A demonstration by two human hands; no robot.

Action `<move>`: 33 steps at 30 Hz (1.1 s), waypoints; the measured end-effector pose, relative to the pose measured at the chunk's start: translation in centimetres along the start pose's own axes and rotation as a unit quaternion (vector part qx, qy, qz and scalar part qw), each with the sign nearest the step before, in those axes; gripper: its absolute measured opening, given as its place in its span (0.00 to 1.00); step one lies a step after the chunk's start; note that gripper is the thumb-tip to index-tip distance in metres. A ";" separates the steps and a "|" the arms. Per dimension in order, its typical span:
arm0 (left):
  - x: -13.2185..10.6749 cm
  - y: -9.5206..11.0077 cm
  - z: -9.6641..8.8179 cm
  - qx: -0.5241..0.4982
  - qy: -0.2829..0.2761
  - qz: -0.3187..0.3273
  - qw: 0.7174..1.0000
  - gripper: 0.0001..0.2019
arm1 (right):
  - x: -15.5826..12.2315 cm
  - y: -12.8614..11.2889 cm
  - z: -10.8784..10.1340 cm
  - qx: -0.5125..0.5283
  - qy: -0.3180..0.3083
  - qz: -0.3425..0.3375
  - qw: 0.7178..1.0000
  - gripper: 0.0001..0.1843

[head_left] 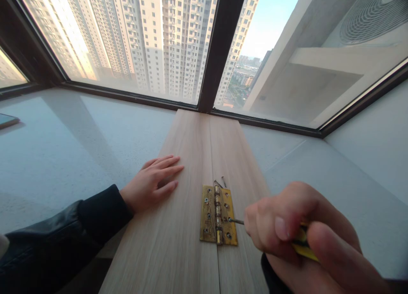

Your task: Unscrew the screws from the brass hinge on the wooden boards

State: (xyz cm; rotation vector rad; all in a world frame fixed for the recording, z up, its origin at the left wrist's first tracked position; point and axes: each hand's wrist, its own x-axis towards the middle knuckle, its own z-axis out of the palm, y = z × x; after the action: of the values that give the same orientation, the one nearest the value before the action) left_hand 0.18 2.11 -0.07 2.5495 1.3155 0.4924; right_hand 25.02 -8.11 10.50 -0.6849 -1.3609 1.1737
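Note:
A brass hinge [208, 215] lies opened flat across the seam between two pale wooden boards [191, 145]. Screw heads show in the holes of its left leaf, and some sit in the right leaf. My right hand [299, 230] is wrapped round a screwdriver [236, 221] with a yellow and black handle, its tip at a screw in the right leaf. Two loose screws [218, 183] lie on the wood just beyond the hinge. My left hand [156, 179] rests flat on the left board with its fingers stretched out, holding nothing.
The boards lie on a white speckled sill [127, 124] and reach the dark window frame [207, 73]. A flat dark-edged object [8, 121], perhaps a phone, lies at the far left. A white wall [376, 132] stands on the right.

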 end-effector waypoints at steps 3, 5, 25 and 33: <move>-0.1 0.1 -0.1 0.001 0.000 -0.003 1.000 0.23 | 0.6 -0.8 -0.9 0.045 -0.084 0.076 0.993 0.17; -0.1 0.1 -0.1 0.001 -0.002 -0.005 1.000 0.23 | 0.8 -0.9 -1.1 0.046 -0.043 0.058 0.996 0.15; 0.0 0.1 -0.1 0.010 -0.014 -0.002 1.000 0.23 | 2.2 0.6 -0.7 0.041 -0.065 0.037 0.996 0.14; 0.0 0.1 -0.2 0.005 -0.011 -0.004 1.000 0.23 | 0.4 1.6 2.3 -0.041 0.314 -0.082 0.945 0.14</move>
State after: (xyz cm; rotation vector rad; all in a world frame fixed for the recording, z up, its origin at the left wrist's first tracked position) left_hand 0.19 2.04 0.18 2.5493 1.3241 0.4547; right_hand 22.40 -7.77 9.54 -0.8929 -0.9018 0.6788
